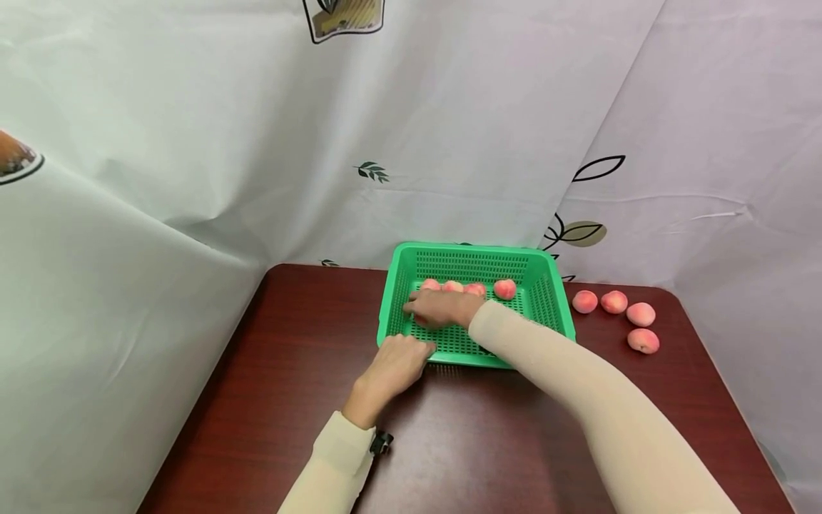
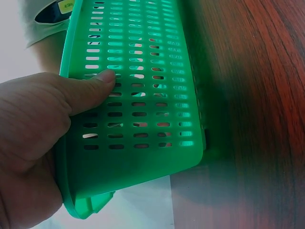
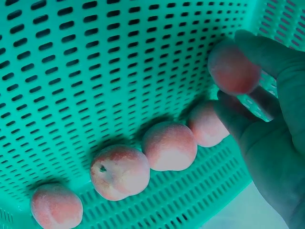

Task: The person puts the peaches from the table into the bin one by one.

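A green plastic basket (image 1: 472, 251) with slotted walls stands at the back of the table. My left hand (image 1: 399, 360) grips its near rim toward the left corner; in the left wrist view the thumb (image 2: 93, 90) lies against the outer wall. My right hand (image 1: 439, 307) reaches inside at the left. The right wrist view shows it holding a peach (image 3: 233, 67) between thumb and fingers, a peach the hand hides in the head view. Several other peaches rest on the basket floor in a row, among them a peach (image 3: 120, 172) with its stem end showing.
Several more peaches lie on the table right of the basket, such as one peach (image 1: 585, 301) close to its side and another peach (image 1: 643, 340) nearer the front. A dark red wooden table (image 1: 289, 357) carries everything. Pale printed cloth (image 1: 449, 143) hangs behind.
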`<state>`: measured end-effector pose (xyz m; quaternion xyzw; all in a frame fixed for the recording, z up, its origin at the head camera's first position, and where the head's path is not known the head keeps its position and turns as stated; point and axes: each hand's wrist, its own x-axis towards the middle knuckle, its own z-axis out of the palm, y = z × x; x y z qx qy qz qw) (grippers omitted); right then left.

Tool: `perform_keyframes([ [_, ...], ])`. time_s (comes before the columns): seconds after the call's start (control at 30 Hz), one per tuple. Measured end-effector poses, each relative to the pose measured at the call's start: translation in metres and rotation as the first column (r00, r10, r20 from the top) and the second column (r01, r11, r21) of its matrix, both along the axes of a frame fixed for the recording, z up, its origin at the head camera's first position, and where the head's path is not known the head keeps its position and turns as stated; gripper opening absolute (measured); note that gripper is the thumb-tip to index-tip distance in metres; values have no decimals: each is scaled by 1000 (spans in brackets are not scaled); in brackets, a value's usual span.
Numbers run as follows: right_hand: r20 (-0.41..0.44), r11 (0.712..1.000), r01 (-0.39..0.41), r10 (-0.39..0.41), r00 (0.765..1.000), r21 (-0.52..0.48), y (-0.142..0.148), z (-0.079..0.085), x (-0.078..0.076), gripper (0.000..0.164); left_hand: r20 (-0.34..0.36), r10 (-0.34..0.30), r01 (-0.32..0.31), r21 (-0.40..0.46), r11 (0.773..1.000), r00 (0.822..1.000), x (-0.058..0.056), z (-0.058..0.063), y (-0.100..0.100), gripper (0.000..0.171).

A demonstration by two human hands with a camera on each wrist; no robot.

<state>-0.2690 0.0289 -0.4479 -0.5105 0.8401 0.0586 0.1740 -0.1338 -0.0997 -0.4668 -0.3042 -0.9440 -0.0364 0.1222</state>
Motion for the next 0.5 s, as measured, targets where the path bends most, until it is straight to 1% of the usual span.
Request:
perform_keyframes([
  [0.1, 12, 999, 35, -36, 999, 11, 0, 9, 0, 45, -9, -6, 6, 2, 1000, 1000, 0, 1, -1, 43],
  [0.23, 59, 996, 87, -85, 995, -25, 1, 21, -1, 47, -41, -14, 15, 12, 1000, 999, 1, 3, -1, 44],
  [0.3, 82, 994, 97, -92, 992, -58, 3, 28, -1, 48, -44, -17, 18, 16, 1000, 999, 1, 4, -1, 45],
  [0.4, 94, 991, 93, -84, 992, -96, 7, 40, 1, 50, -41, -19, 19, 13, 1000, 999, 1, 4, -1, 47],
  [0.5, 87, 986, 94, -83, 993, -138, 14, 53, 6, 50, -41, -15, 16, 6, 1000, 999, 1, 4, 0, 47],
])
